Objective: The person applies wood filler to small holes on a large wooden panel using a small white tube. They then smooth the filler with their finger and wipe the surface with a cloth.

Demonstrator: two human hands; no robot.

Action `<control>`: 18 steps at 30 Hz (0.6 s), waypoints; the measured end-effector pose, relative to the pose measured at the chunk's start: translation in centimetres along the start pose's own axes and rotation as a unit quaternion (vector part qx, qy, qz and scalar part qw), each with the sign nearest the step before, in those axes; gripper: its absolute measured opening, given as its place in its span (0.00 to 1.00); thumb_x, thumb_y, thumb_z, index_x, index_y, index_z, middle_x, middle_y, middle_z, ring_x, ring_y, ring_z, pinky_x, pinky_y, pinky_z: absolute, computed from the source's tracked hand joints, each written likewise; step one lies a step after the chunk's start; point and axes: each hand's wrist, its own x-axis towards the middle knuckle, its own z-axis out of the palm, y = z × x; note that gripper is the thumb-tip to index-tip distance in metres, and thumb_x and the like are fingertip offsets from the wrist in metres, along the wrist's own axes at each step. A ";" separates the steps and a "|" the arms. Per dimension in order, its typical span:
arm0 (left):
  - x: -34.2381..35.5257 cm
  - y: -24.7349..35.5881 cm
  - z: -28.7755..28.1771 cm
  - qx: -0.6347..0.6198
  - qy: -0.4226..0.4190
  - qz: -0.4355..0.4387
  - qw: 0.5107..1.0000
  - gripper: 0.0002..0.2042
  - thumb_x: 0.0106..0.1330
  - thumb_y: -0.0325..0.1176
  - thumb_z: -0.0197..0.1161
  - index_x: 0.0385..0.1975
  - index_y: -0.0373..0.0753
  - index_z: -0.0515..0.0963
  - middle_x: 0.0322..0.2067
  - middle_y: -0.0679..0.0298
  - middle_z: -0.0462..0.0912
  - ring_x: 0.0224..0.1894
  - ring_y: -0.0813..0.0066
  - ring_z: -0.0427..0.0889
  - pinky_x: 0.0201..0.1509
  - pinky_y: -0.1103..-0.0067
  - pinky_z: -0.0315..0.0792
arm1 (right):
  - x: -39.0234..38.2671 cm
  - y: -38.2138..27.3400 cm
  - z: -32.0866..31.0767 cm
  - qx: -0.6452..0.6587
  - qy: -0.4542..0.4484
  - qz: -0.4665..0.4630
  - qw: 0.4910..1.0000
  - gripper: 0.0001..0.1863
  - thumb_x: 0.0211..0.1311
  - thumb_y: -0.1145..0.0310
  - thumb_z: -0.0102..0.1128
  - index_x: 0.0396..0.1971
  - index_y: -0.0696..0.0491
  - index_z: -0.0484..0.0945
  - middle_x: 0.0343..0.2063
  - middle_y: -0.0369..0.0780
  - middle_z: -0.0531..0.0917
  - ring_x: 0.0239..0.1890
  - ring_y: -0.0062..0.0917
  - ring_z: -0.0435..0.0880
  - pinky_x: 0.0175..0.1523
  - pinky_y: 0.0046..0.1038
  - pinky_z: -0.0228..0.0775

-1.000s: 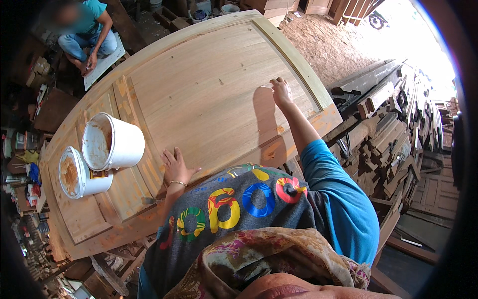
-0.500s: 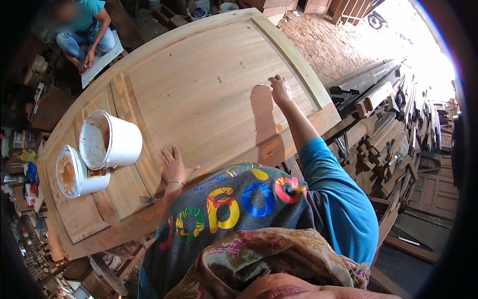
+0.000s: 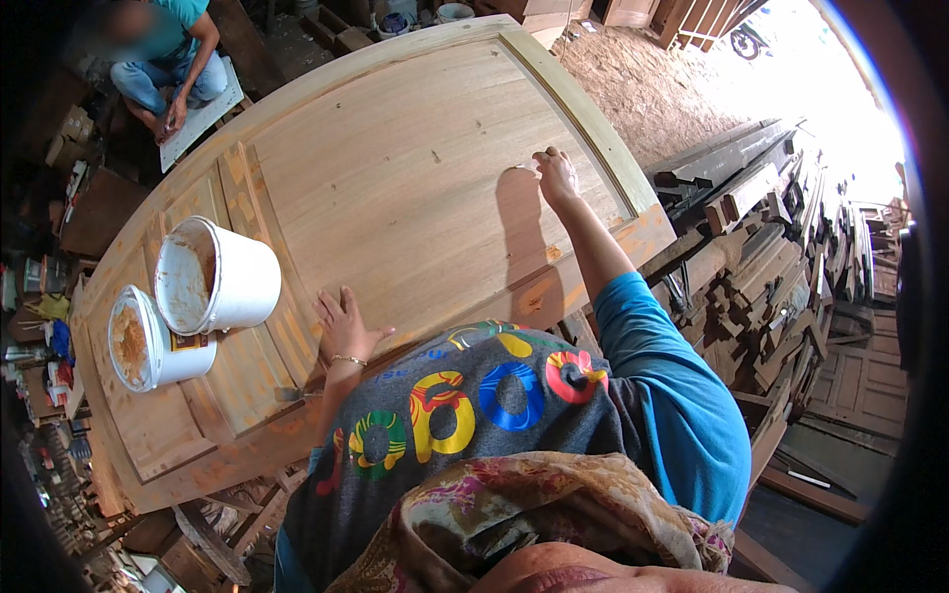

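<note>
A large wooden door panel (image 3: 395, 217) lies flat in front of me, with orange-brown filler smears on its frame and a few small dark marks on its bare face. My left hand (image 3: 348, 328), with a bracelet at the wrist, rests with fingers spread on the panel's near edge. Farther right, my right hand (image 3: 559, 178) is closed with its fingertips down at the panel's surface, near the far right rail. A small pale edge shows by those fingers, but what they hold is too small to name. The forearm's shadow falls just left of it.
On the panel's left part stand a large white bucket (image 3: 247, 287) and a smaller tub (image 3: 183, 358) with orange-brown filler. Another person (image 3: 178, 79) crouches at the far left by a pale board (image 3: 203, 119). Stacked timber offcuts (image 3: 756, 267) line the right side.
</note>
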 end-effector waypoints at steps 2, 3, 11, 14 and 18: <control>0.0 -0.1 0.1 0.002 0.001 -0.002 1.000 0.59 0.40 0.57 0.76 0.69 0.34 0.48 0.68 0.32 0.38 0.71 0.35 0.35 0.73 0.59 0.46 | 0.1 0.0 -0.1 -0.003 -0.007 0.000 1.000 0.16 0.55 0.79 0.56 0.44 0.51 0.81 0.42 0.42 0.78 0.50 0.39 0.75 0.53 0.35 0.69; 0.0 -0.1 0.1 0.002 0.001 -0.002 1.000 0.59 0.40 0.57 0.76 0.69 0.34 0.48 0.68 0.32 0.38 0.71 0.35 0.35 0.73 0.59 0.47 | 0.1 -0.1 -0.2 0.001 -0.005 -0.003 1.000 0.16 0.54 0.79 0.57 0.44 0.51 0.81 0.42 0.42 0.78 0.49 0.39 0.75 0.53 0.35 0.69; 0.4 -0.7 1.2 -0.017 0.025 0.016 0.999 0.61 0.38 0.57 0.77 0.69 0.34 0.48 0.68 0.32 0.37 0.71 0.33 0.34 0.70 0.51 0.48 | 0.2 0.2 0.0 0.000 0.012 -0.022 1.000 0.16 0.53 0.78 0.57 0.43 0.50 0.81 0.40 0.41 0.78 0.47 0.38 0.75 0.51 0.35 0.70; 0.3 -0.4 0.7 -0.016 0.011 0.007 1.000 0.61 0.38 0.58 0.77 0.69 0.34 0.48 0.68 0.32 0.37 0.71 0.33 0.34 0.70 0.52 0.48 | 0.3 0.2 0.1 -0.016 0.005 -0.016 1.000 0.16 0.53 0.78 0.57 0.42 0.50 0.81 0.40 0.41 0.78 0.47 0.38 0.75 0.50 0.35 0.70; 0.4 -0.6 0.9 -0.015 0.011 0.009 1.000 0.61 0.38 0.58 0.77 0.70 0.34 0.48 0.68 0.32 0.37 0.71 0.33 0.35 0.70 0.52 0.47 | 0.2 0.0 -0.1 -0.002 0.012 -0.019 1.000 0.16 0.52 0.79 0.57 0.42 0.50 0.81 0.39 0.41 0.78 0.47 0.38 0.76 0.50 0.35 0.70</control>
